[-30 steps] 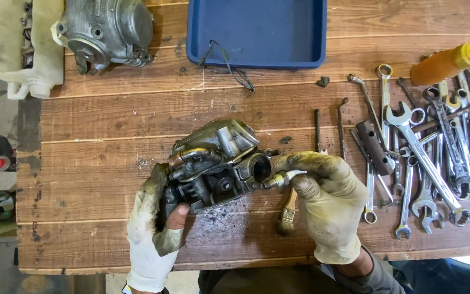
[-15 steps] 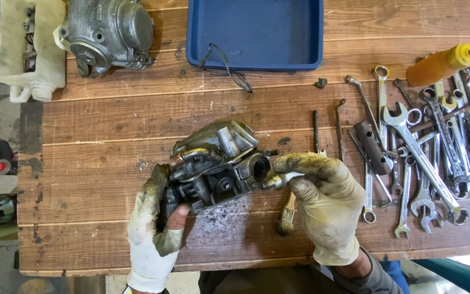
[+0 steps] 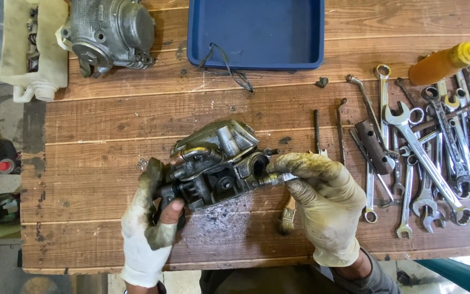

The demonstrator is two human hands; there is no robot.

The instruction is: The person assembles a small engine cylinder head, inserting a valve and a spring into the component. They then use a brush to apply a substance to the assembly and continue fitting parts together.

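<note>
Now both gloved hands grip: left the greasy carburetor, right a small fitting

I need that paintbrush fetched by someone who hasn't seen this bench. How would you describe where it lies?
On the wooden table, look near the front edge, just beside the right hand. The small paintbrush lies there, bristles toward the edge: the only wooden-handled, bristled tool, apart from the steel wrenches.

We see a workshop: an oil-stained plank workbench, piled wrenches at three o'clock, an engine cover at eleven.
</note>
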